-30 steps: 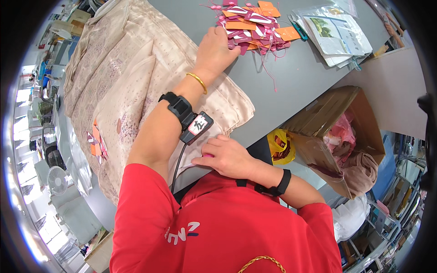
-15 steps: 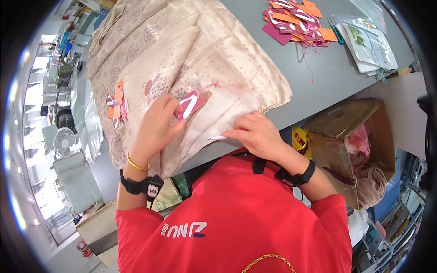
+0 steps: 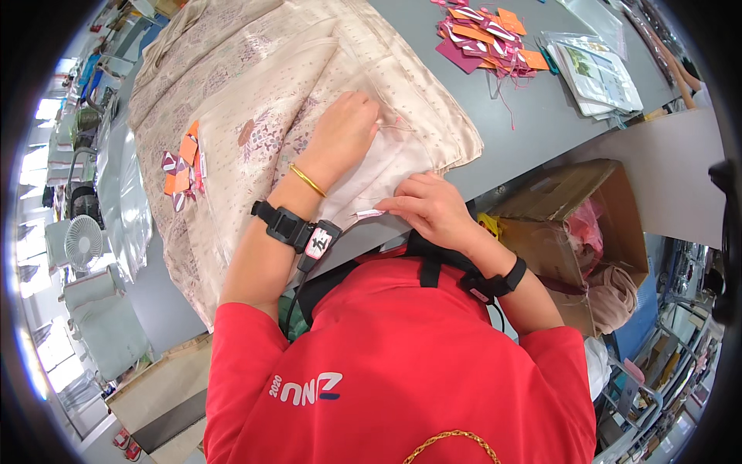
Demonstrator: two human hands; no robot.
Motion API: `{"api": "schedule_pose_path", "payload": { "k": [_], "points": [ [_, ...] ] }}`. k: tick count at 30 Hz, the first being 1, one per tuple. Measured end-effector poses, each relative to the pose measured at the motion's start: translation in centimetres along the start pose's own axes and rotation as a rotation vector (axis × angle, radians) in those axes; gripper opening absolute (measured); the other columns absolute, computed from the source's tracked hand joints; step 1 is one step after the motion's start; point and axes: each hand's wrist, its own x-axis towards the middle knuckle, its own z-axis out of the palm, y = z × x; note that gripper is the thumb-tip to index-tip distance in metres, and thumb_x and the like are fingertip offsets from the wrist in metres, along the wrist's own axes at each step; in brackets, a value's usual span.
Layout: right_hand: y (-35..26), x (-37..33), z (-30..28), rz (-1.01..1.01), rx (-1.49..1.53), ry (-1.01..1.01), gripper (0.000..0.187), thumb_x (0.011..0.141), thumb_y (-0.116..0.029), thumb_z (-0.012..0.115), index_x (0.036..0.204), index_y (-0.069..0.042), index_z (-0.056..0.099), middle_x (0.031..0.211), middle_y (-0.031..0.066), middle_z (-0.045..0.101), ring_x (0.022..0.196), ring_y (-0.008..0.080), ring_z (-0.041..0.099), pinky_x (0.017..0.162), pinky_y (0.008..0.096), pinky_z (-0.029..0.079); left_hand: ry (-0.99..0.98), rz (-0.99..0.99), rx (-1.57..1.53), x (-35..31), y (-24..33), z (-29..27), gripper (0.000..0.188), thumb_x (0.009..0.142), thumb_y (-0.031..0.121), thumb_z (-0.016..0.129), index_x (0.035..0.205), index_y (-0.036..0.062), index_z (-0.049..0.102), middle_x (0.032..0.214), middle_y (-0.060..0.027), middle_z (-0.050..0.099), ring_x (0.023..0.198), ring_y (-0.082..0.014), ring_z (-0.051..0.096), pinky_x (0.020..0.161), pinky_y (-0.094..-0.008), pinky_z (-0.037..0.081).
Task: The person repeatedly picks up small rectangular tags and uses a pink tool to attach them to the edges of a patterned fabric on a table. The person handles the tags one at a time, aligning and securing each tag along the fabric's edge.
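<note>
A pale beige patterned cloth (image 3: pixel 255 85) lies folded in layers on the grey table (image 3: pixel 533 143). My left hand (image 3: pixel 348 127) is closed over its upper part, fingers curled under and mostly hidden. Thin pink string (image 3: pixel 398 122) shows just beside those fingers; what they hold, if anything, is out of sight. At the cloth's near edge, my right hand (image 3: pixel 433 205) pinches a small white label (image 3: pixel 369 214) between thumb and fingers. Several burgundy and orange hang tags (image 3: pixel 184 162) rest on the cloth, left of my left forearm.
A larger heap of burgundy and orange tags (image 3: pixel 491 42) sits at the far right of the table, beside a stack of clear plastic packets (image 3: pixel 595 77). An open cardboard box (image 3: pixel 533 205) with cloth inside stands below the table's right edge. A white fan (image 3: pixel 83 241) is at left.
My left hand has moved away and to the right across the cloth; the burgundy tag beside it no longer shows. The label at my right hand is now more visible. The whole view has shifted slightly.
</note>
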Motion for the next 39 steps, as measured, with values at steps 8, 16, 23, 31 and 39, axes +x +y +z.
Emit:
{"api": "schedule_pose_path", "payload": {
  "k": [8,16,23,31,39],
  "points": [
    [0.3,-0.2,-0.1,0.007,0.025,-0.025,0.024,0.095,-0.011,0.075,0.117,-0.02,0.081,0.091,0.0015,0.062,0.09,0.0258,0.064,0.081,0.0384,0.048,-0.136,-0.693,-0.957,-2.2,-3.2,-3.8,0.007,0.102,0.006,0.074,0.105,0.0004,0.072,0.093,-0.0036,0.074,0.076,-0.0152,0.071,0.069,-0.0284,0.057],
    [0.1,0.1,-0.2,0.007,0.058,-0.042,0.029,0.091,-0.006,0.076,0.117,-0.018,0.081,0.091,0.0009,0.062,0.093,0.024,0.063,0.081,0.0378,0.044,0.412,-0.595,-1.623,-8.2,-2.8,-9.8,0.011,0.102,-0.003,0.072,0.112,-0.0009,0.076,0.104,-0.0082,0.076,0.086,-0.0172,0.073,0.08,-0.0309,0.062],
    [0.0,0.0,-0.3,0.01,0.059,-0.057,0.03,0.091,-0.003,0.074,0.117,-0.017,0.082,0.092,0.0006,0.063,0.093,0.0237,0.064,0.082,0.0375,0.044,0.186,-0.824,-1.025,-15.1,-3.1,-10.3,0.014,0.101,-0.003,0.069,0.112,-0.0025,0.077,0.103,-0.0049,0.076,0.083,-0.0112,0.068,0.077,-0.0253,0.057],
    [-0.2,0.1,-0.3,0.023,0.068,-0.033,0.029,0.093,-0.003,0.074,0.118,-0.016,0.082,0.091,0.0011,0.064,0.093,0.0234,0.064,0.083,0.0373,0.043,0.136,-0.9,-1.019,-21.8,-6.0,-13.2,0.009,0.102,0.0,0.071,0.11,-0.0002,0.074,0.09,-0.0021,0.071,0.077,-0.01,0.066,0.073,-0.0245,0.055],
    [-0.1,0.2,-0.4,0.004,0.065,-0.049,0.029,0.093,-0.003,0.074,0.118,-0.015,0.081,0.09,0.0014,0.062,0.092,0.0235,0.064,0.084,0.0373,0.044,0.339,-0.83,-1.058,-21.1,-3.3,-14.7,0.013,0.101,0.005,0.076,0.114,0.0011,0.072,0.094,-0.0034,0.072,0.078,-0.0122,0.067,0.069,-0.0262,0.055]
  ]
}}
